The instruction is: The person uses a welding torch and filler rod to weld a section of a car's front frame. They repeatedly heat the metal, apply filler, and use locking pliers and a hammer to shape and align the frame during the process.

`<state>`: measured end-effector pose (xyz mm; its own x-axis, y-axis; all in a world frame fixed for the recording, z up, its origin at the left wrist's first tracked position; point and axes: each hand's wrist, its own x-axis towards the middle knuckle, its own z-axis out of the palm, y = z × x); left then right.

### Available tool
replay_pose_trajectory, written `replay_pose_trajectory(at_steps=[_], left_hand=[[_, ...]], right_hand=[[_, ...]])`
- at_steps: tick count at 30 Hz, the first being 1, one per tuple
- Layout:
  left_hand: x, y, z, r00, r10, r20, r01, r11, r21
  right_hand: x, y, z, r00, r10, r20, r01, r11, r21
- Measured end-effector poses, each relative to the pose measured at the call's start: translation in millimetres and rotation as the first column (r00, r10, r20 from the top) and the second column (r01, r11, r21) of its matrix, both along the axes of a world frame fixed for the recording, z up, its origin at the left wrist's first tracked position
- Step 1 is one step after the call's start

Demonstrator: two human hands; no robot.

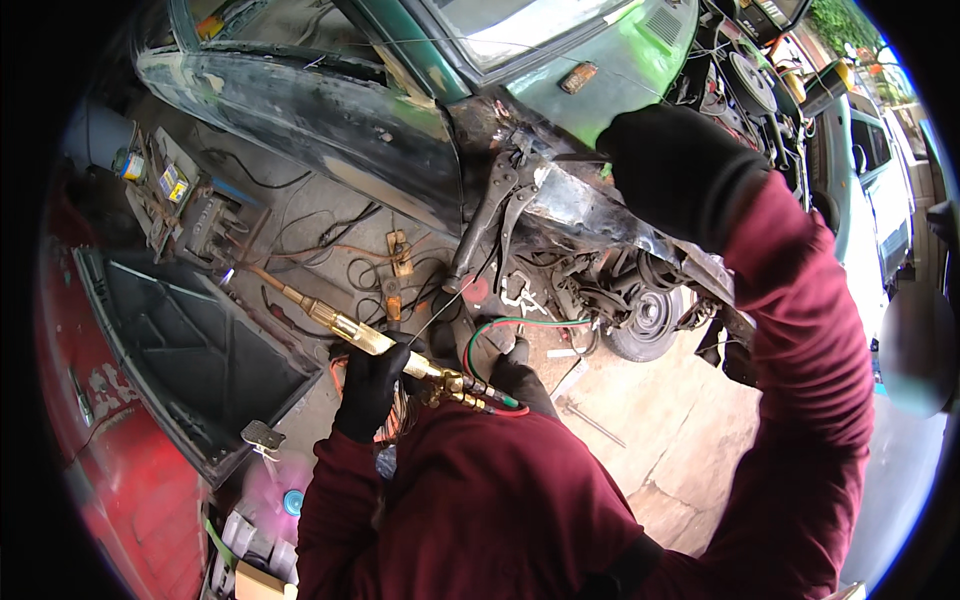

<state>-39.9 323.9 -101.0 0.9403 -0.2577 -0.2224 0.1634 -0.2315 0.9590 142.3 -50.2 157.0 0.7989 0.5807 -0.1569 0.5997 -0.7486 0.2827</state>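
My left hand (372,388), in a black glove, is closed round a brass gas torch (362,335). The torch points to the upper left, with a small bluish glow near its tip, and red and green hoses (505,400) run from its rear. A thin metal rod (440,312) slants up from beside that hand. My right hand (675,165), also gloved, is closed above the bare metal panel (590,205) of the car's front; a dark narrow piece shows at its left side, what it is I cannot tell. Locking pliers (500,205) are clamped on the panel's left end.
A green car (330,130) with its door stands ahead, its wheel hub (645,325) exposed. A dark loose door panel (180,340) leans at the left by a red car body (150,480). Cables and a hammer-like tool (395,270) lie on the floor.
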Motion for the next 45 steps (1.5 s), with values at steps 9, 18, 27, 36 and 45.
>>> replay_pose_trajectory(at_steps=[9, 18, 27, 36, 45], left_hand=[[7, -5, 10, 0.927, 0.075, -0.368, -0.169, 0.958, -0.231], [11, -10, 7, 0.913, 0.082, -0.399, -0.161, 0.973, -0.166], [11, -23, 14, 0.924, 0.039, -0.381, -0.133, 0.966, -0.222], [-17, -53, 15, 0.915, 0.112, -0.387, -0.177, 0.975, -0.138], [-50, -102, 28, 0.89, 0.132, -0.437, -0.216, 0.965, -0.148]], right_hand=[[-8, -5, -19, 0.999, -0.036, 0.014, 0.031, 0.959, 0.28], [-44, -23, -22, 0.961, -0.24, -0.139, 0.276, 0.882, 0.382], [-157, -78, 24, 0.451, -0.625, -0.638, 0.874, 0.162, 0.459], [-147, -181, -41, 0.713, -0.671, -0.204, 0.627, 0.479, 0.614], [-42, -210, -131, 0.829, -0.553, -0.087, 0.431, 0.532, 0.729]])
